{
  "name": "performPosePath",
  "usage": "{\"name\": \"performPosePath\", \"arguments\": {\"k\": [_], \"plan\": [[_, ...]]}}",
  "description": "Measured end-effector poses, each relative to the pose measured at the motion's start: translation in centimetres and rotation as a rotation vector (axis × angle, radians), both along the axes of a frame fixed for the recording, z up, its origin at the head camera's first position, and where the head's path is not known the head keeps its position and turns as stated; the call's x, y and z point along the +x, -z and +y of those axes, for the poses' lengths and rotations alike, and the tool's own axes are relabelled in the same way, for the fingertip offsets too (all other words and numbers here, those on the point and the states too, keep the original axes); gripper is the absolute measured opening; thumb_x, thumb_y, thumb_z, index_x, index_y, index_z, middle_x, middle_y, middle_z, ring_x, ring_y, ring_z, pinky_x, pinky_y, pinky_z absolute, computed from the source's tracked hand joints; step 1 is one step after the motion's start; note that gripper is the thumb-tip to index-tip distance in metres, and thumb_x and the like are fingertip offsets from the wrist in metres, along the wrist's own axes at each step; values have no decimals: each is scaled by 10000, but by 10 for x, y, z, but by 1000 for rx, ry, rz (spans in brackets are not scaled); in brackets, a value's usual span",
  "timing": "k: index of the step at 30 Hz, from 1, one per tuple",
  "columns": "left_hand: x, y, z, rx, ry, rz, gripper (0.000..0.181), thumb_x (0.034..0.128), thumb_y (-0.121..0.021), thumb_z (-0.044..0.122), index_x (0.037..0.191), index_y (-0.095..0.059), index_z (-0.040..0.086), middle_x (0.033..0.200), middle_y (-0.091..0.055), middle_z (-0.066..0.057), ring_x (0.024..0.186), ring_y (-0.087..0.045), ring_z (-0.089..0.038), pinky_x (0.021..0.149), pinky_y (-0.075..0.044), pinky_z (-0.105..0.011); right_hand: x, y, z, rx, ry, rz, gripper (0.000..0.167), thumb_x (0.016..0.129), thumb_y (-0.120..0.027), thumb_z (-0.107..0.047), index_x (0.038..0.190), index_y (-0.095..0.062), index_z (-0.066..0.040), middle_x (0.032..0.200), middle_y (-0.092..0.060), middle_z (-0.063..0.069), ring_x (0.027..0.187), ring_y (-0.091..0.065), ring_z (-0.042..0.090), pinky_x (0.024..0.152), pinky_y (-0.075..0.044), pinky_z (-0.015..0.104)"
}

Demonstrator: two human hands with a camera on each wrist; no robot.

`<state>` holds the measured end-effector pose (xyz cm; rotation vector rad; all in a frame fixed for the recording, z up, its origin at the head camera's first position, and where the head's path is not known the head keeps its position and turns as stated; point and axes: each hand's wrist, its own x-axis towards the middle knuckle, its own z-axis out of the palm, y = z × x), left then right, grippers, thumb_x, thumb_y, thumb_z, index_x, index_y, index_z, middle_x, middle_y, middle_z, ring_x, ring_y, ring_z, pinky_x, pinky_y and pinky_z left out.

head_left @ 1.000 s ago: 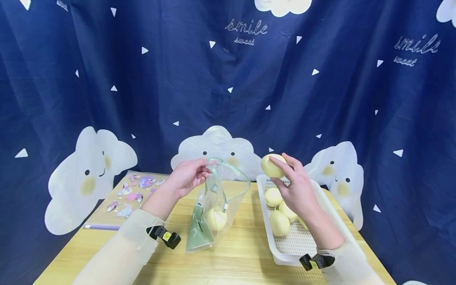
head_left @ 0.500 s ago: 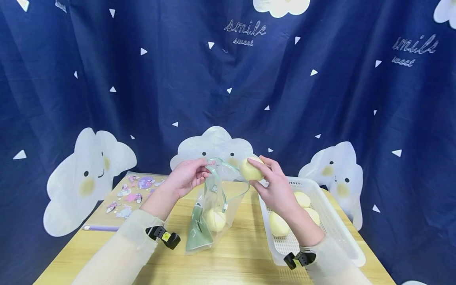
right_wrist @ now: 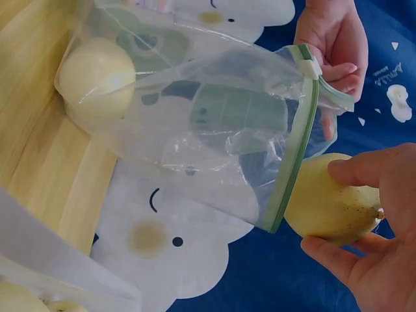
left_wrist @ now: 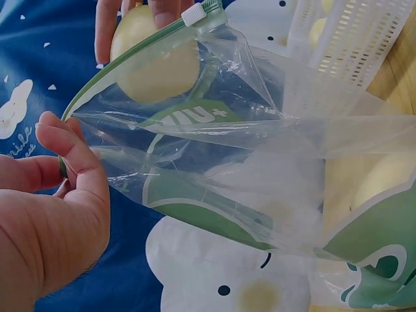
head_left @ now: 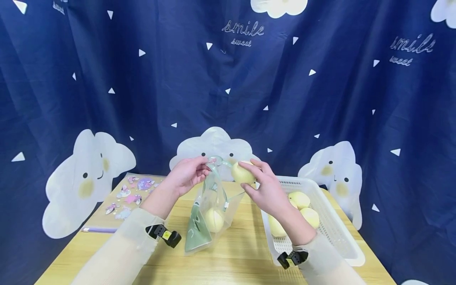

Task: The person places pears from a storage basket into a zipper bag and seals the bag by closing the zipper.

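My left hand [head_left: 189, 176] pinches the green-edged rim of a clear zip bag [left_wrist: 195, 156], which hangs with its mouth spread and its lower end at the table. Inside the bag, at the bottom, lies one pale yellow round fruit [right_wrist: 97, 79], pear-like. Another such fruit [right_wrist: 331, 198], with a short stem and small brown specks, is gripped between the thumb and fingers of my right hand [head_left: 267, 190]. That fruit is right at the bag's mouth, by the green zip edge. A white slider [left_wrist: 194, 14] sits on the zip strip.
To the right stands a white perforated plastic basket [head_left: 338, 221] with several more yellow fruits [head_left: 309, 217]. A flat bag with purple and pink prints [head_left: 124, 198] lies on the wooden table [head_left: 228, 265] at the left. Behind hangs a dark blue curtain [head_left: 178, 79] with clouds.
My right hand has carried the fruit leftward from above the basket to the mouth of the bag. The left hand keeps its hold on the rim, nearly still.
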<state>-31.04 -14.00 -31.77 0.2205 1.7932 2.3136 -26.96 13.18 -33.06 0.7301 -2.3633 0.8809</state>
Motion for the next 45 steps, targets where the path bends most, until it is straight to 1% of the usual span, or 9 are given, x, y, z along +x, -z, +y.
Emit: {"name": "performPosePath", "arguments": {"k": [4,8,11,18,27,31,34,38,45], "plan": [[0,-2,1,-1,0,1,236,1139,-525,155,1218,-668,-14,771,-676,42,668,-609,-15,624,-522,-100,0,-1,-4,22,-3,8,594,912,-849,-15,1463,-702,-183,1548,-562,250,1285,-708,416,891,-671,457],[1,-2,0,-5,0,-3,212,1143,-519,154,1146,-673,9,769,-674,42,674,-617,-15,627,-526,-105,0,-1,-12,47,-12,12,585,908,-833,-11,1453,-706,-182,1544,-569,243,1304,-695,421,941,-654,499],[3,-2,-1,-12,-2,-1,268,1150,-505,156,1242,-654,-46,762,-670,48,671,-615,-14,624,-523,-104,-1,0,-20,58,-19,-2,584,903,-836,-18,1449,-709,-180,1547,-564,260,1362,-648,447,1040,-615,548],[5,0,-4,-16,7,20,439,1159,-492,166,1471,-547,-139,769,-672,64,670,-601,-12,631,-526,-102,-4,1,-36,62,-34,-31,588,914,-865,-54,1466,-688,-153,1530,-569,291,1398,-617,469,1088,-590,566],[5,1,-6,-10,15,17,449,1160,-497,174,1488,-541,-130,773,-661,66,689,-595,-10,641,-520,-96,-7,4,-44,49,-38,-61,603,893,-859,-31,1463,-689,-132,1551,-539,307,1421,-602,466,1108,-587,551],[4,0,-7,9,-9,12,384,1148,-502,151,1418,-589,-108,766,-673,66,679,-603,-15,619,-505,-107,-7,2,-43,4,-55,-101,619,930,-833,-28,1514,-636,-93,1601,-496,278,1312,-702,429,1073,-619,483],[4,0,-8,27,-27,8,340,1143,-501,133,1372,-607,-96,750,-668,62,665,-601,-10,605,-493,-105,-7,-1,-41,-53,-67,-123,597,965,-800,-29,1531,-613,-68,1621,-477,261,1269,-736,402,1063,-621,431],[3,-1,-8,30,-34,3,316,1140,-501,122,1344,-612,-91,742,-654,61,656,-591,-4,602,-488,-100,-8,-7,-30,-97,-56,-116,548,979,-773,-54,1509,-631,-52,1606,-492,260,1366,-669,405,1100,-602,451],[2,-3,-8,34,-27,0,233,1124,-511,115,1219,-673,-23,735,-666,61,647,-597,-1,595,-487,-106,-16,-6,16,-62,62,-73,542,990,-759,-118,1515,-633,-66,1595,-522,250,1328,-658,423,1079,-614,526]]}}
